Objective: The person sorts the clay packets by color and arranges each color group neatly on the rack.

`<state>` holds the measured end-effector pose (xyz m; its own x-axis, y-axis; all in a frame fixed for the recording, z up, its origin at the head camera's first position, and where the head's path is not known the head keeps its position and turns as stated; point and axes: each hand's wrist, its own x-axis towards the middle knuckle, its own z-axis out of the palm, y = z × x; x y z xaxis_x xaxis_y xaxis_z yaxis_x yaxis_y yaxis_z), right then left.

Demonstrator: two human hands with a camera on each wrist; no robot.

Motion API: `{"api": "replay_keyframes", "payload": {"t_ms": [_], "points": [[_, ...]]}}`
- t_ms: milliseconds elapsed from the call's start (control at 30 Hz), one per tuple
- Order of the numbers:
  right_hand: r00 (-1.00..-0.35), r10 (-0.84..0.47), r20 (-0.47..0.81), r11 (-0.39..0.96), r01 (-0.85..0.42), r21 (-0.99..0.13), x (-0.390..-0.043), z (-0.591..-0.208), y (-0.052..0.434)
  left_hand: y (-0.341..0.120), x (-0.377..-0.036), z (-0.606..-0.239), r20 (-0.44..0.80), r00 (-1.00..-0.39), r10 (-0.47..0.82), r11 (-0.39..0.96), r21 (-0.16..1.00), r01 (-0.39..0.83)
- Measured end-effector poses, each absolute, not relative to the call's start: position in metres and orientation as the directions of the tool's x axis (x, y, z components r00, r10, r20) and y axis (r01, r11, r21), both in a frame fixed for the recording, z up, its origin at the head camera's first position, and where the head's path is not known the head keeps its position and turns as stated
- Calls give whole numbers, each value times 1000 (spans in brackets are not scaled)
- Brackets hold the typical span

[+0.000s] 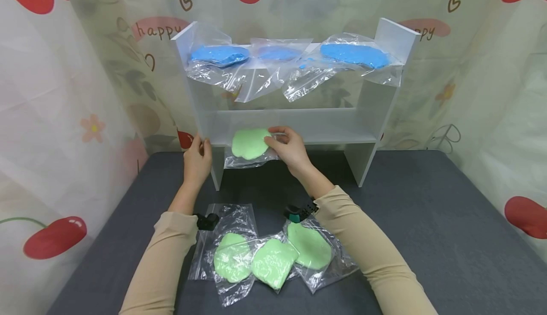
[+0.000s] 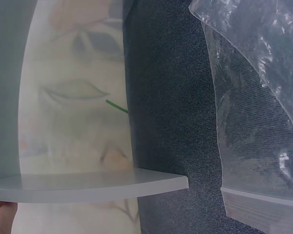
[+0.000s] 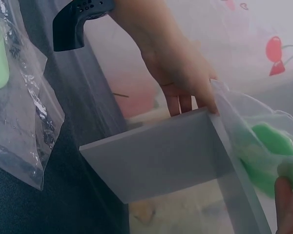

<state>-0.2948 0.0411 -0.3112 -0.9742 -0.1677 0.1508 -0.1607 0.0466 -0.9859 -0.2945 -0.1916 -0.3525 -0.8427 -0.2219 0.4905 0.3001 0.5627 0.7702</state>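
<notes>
A small white shelf unit (image 1: 325, 124) stands at the back of the table. My left hand (image 1: 197, 161) holds the edge of its left side panel, thumb in front and fingers behind, as the right wrist view shows. On the middle shelf's left part lies a clear zip bag (image 1: 243, 162) with a flat light-green piece (image 1: 250, 143) inside; its lower edge hangs over the shelf front. My right hand (image 1: 290, 151) pinches that bag at its right side. In the left wrist view, only part of the left hand (image 2: 3, 218) shows, beside the panel.
Three clear bags with light-green pieces (image 1: 275, 263) lie overlapping on the dark table (image 1: 427, 220), between my forearms. Along the top shelf, three bags with blue pieces (image 1: 354, 55) hang partly over the front. Patterned curtains (image 1: 491, 92) surround the table; a cord (image 1: 446, 134) lies at the back right.
</notes>
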Motion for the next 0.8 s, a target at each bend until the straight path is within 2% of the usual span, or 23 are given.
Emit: {"api": "replay_keyframes", "payload": {"t_ms": [400, 800], "points": [[-922, -354, 155, 23, -175, -984, -297, -312, 37, -191, -294, -352, 494, -839, -226, 561, 771, 303], [-946, -250, 206, 39, -222, -974, -299, -317, 24, -192, -293, -352, 485, -846, -221, 557, 775, 299]]}}
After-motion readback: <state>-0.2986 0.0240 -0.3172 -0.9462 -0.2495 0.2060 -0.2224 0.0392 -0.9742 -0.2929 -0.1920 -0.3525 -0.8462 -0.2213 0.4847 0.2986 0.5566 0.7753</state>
